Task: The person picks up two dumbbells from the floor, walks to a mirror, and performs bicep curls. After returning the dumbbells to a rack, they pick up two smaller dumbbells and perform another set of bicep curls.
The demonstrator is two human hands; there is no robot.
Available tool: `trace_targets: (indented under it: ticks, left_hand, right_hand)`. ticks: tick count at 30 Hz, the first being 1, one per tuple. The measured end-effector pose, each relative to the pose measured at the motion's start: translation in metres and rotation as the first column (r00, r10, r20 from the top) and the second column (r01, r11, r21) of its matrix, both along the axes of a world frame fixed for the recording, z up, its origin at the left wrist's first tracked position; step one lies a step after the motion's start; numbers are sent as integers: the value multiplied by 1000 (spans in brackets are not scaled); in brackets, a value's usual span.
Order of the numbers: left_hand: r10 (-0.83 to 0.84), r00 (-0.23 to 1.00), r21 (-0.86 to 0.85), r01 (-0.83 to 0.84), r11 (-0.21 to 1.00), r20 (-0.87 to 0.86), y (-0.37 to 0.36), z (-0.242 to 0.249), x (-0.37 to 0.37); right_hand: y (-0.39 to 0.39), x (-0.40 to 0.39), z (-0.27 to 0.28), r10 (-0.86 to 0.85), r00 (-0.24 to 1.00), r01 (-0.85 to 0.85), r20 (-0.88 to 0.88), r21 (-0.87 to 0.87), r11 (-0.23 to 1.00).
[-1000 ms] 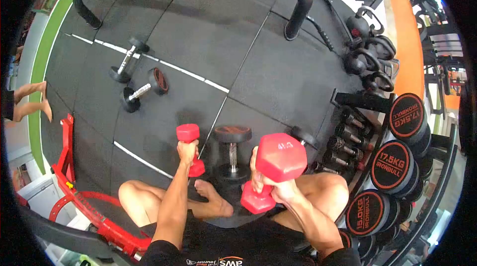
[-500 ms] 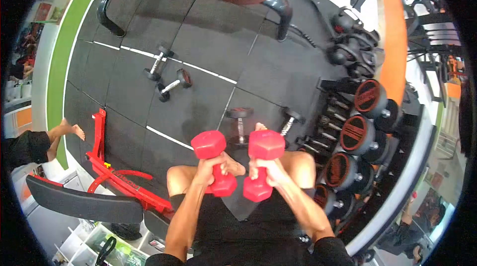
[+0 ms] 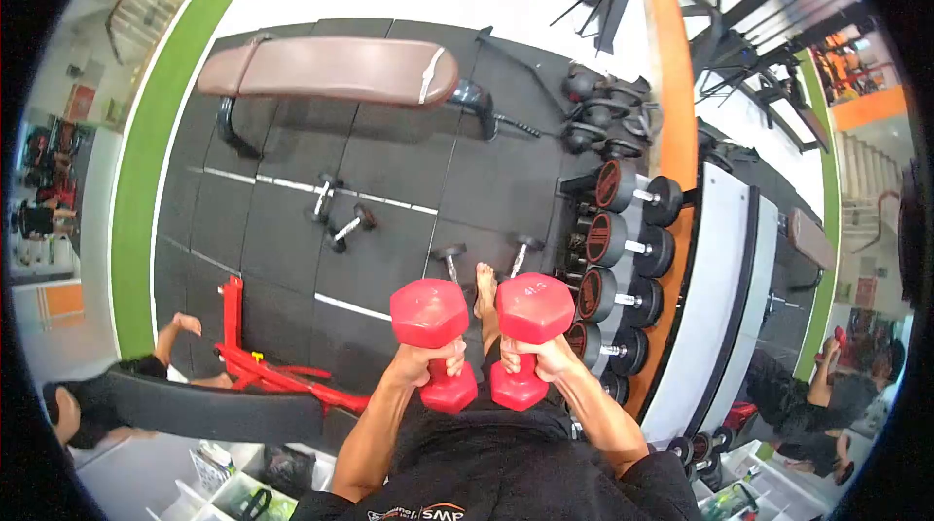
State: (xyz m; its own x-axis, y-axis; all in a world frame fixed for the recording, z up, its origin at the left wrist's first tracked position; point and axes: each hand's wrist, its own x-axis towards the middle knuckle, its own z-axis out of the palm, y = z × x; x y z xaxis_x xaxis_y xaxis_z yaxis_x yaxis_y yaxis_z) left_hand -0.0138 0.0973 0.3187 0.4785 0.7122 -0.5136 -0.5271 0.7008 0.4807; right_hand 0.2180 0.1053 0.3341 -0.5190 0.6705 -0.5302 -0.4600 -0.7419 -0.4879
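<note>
My left hand is wrapped round the handle of a red hex dumbbell. A matching red hex dumbbell is in my right hand, its fingers closed about the grip. Both weights are held up side by side in front of my torso, slightly apart, their far heads higher in the view than the near ones. My palms hide most of both handles. Beyond them, two black dumbbells lie on the floor, one at the left and one at the right, partly covered by the red heads.
Two more dumbbells lie farther off on the black mat. A brown padded bench stands at the back. At right is a rack of large round dumbbells beside a mirror. A red-framed bench and another person's leg are at left.
The camera has tilted up, so the brown bench and back wall show more fully. Both red dumbbells look nearer and larger, drawn in toward my chest. My knees are now out of sight.
</note>
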Motion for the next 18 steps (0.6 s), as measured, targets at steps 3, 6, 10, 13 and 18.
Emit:
trace_targets:
  ticks: [3, 6, 10, 13, 18]
  left_hand:
    - [-137, 990, 179, 138, 974, -21, 5, 35, 6]
    - [-201, 979, 262, 197, 945, -11, 1, 70, 14]
    - [-357, 930, 231, 329, 916, 90, -17, 79, 12]
    - [-469, 881, 253, 441, 861, 62, -28, 89, 8]
    - [-588, 798, 325, 525, 787, 135, -44, 118, 10]
  right_hand:
    - [-18, 2, 31, -80, 995, 75, 66, 73, 994]
    - [-41, -4, 50, -176, 984, 175, 7, 84, 981]
    - [-77, -10, 82, -215, 977, 211, 17, 116, 971]
    - [-105, -17, 98, -264, 964, 267, -36, 176, 948]
    - [-149, -26, 118, -409, 912, 402, -37, 290, 869]
